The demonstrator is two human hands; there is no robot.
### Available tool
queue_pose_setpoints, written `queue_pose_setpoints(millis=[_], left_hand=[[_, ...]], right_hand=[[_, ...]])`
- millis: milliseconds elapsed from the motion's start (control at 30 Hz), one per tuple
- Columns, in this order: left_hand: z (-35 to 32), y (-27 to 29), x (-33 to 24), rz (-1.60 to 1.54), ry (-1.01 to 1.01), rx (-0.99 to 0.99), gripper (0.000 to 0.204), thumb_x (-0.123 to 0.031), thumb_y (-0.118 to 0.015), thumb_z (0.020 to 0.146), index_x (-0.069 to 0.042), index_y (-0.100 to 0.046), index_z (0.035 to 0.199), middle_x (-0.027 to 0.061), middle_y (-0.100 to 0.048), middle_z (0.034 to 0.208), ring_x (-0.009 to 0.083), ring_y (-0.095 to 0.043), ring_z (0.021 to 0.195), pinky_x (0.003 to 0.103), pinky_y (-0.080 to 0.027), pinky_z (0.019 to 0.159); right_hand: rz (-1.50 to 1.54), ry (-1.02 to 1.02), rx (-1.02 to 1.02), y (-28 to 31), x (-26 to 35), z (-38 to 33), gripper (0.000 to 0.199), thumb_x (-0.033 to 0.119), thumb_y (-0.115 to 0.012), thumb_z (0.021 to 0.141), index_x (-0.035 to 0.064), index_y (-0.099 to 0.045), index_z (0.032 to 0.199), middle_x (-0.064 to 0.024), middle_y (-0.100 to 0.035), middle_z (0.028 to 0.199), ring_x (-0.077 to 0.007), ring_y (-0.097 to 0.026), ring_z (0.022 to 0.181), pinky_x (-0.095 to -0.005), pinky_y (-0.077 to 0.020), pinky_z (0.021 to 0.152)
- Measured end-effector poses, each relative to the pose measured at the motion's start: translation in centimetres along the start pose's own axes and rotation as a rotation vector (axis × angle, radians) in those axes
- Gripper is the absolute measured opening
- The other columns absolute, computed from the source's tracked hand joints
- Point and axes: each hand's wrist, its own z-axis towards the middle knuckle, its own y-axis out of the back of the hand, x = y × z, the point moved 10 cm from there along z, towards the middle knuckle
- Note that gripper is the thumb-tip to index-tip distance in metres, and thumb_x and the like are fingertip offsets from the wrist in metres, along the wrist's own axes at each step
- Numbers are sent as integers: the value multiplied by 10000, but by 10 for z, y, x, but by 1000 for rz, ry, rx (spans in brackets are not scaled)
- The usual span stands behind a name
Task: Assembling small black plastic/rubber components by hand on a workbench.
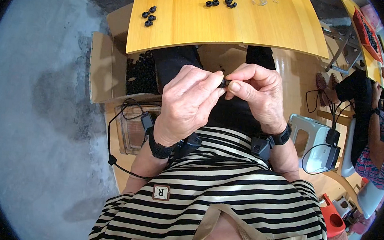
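In front of my lap, my left hand [185, 99] and my right hand [262, 96] meet at the fingertips. Between them is a small black part [224, 83], pinched by the thumb and fingers of each hand. Fingers cover most of it, so its exact kind cannot be made out. On the yellow wooden table [226, 30] beyond, several black round knob-like pieces [209, 3] lie in a loose group at the far side. A smaller cluster of black pieces [148, 23] rests near the left edge. Tiny clear pieces [262, 1] are scattered at the far right of the group.
An open cardboard box [101, 67] with many black pieces [142, 75] stands left below the table. A cable [111, 134] runs to my left wrist. To the right are a white plastic stool [314, 141], a red tray [368, 34] and another person's arm [378, 139].
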Motion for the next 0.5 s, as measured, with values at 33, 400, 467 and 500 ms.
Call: queue_pose_setpoints(millis=[33,400,467,500], left_hand=[[0,-1,0,9,-6,4,305,61,-757,684,39,-688,980,126,-654,814,224,-624,700,297,-500,619],[0,-3,4,-36,42,-6,302,56,-757,693,29,-693,986,121,-660,821,212,-628,704,291,-504,625],[0,-3,4,-71,47,0,306,52,-759,694,27,-694,992,118,-659,820,209,-625,703,290,-502,626],[-1,-3,4,-98,48,1,310,48,-761,695,26,-694,997,115,-657,817,207,-622,701,289,-501,627]], right_hand=[[-9,1,-3,0,-1,0,102,56,-722,839,-2,-697,920,-48,-678,789,-92,-626,687,-222,-522,635],[286,-147,82,-5,-22,4,143,63,-718,839,0,-655,950,-52,-665,810,-119,-624,674,-240,-523,641],[357,-207,111,-8,-28,4,173,81,-726,832,-1,-645,961,-50,-655,818,-124,-617,671,-246,-518,639],[377,-234,130,-9,-30,4,189,92,-730,828,0,-641,967,-48,-650,821,-126,-613,671,-248,-515,638]])
